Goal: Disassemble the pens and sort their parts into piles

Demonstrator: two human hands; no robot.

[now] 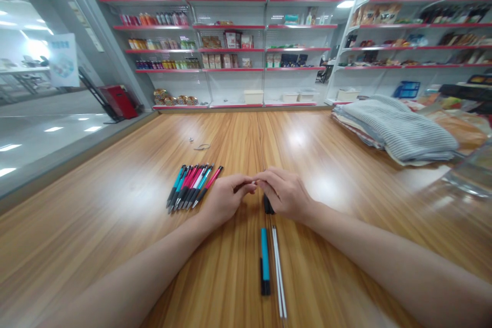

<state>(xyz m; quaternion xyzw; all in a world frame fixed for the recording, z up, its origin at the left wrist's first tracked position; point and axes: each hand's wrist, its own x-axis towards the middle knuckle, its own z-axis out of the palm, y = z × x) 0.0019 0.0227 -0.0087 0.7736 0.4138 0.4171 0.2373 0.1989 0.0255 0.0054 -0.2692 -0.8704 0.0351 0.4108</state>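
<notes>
My left hand [232, 192] and my right hand [286, 192] meet at the fingertips above the middle of the table. Both are closed in a pinch, and a tiny pale bit shows between them, too small to name. Black pen parts [268, 206] lie beside and partly under my right hand, which hides the rest of them. Closer to me lies a blue pen barrel [265, 253] with black at its near end. Beside it are thin white pen refills [279, 277]. Left of my left hand, several pens [192, 187] in blue, pink and white lie in a row.
A thin ring-like loop [202, 147] and a tiny object [191, 140] lie farther back on the wooden table [126, 225]. Folded striped cloth [400, 128] is stacked at the right, near a clear container [474, 169]. Stocked shelves [230, 25] stand behind the table.
</notes>
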